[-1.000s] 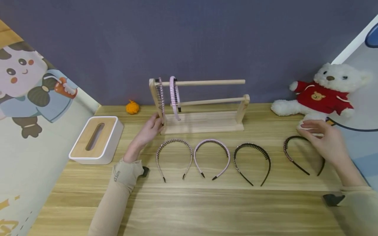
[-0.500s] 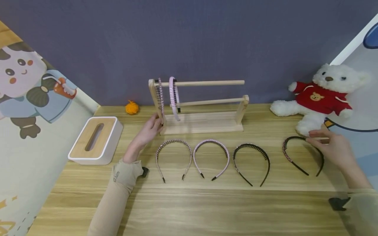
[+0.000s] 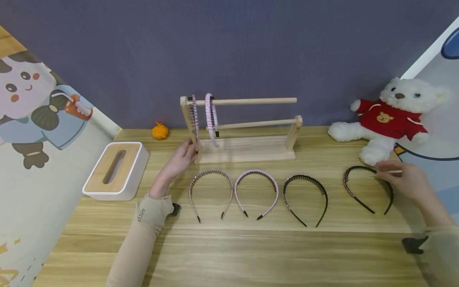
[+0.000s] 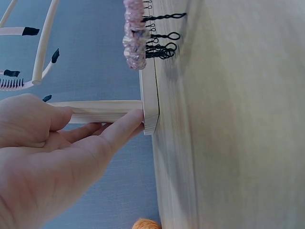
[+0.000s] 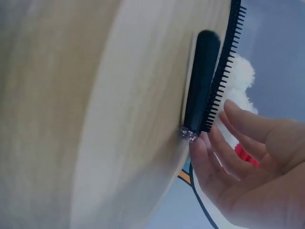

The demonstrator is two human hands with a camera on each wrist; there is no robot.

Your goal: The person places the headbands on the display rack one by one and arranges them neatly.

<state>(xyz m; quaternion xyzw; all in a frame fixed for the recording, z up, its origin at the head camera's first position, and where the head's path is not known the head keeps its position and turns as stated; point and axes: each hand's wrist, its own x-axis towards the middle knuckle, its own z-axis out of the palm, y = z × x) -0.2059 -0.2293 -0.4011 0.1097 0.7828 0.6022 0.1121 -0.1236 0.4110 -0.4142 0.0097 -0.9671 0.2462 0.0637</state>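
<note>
My left hand (image 3: 177, 161) grips the left upright of the wooden rack (image 3: 247, 148) near its base; the left wrist view has thumb and fingers on either side of the upright (image 4: 102, 106). Two pink headbands hang at the rack's left end, one (image 3: 194, 119) by the upright and one (image 3: 211, 115) beside it. At the far right my right hand (image 3: 410, 181) is at the upper right of a dark headband (image 3: 348, 185) lying on the table. In the right wrist view, fingertips (image 5: 196, 145) are at the band's beaded part (image 5: 188, 134), with the thumb held apart.
A beaded headband (image 3: 211, 172), a pink one (image 3: 255, 172) and a black one (image 3: 304, 176) lie in a row before the rack. A tissue box (image 3: 138, 175) and an orange ball (image 3: 160, 130) stand left; a white bear in red (image 3: 391, 119) sits back right.
My right hand has moved right and slightly down along the far-right headband, its thumb and fingers coming closer together. My left hand stays on the rack, and the headbands keep their places.
</note>
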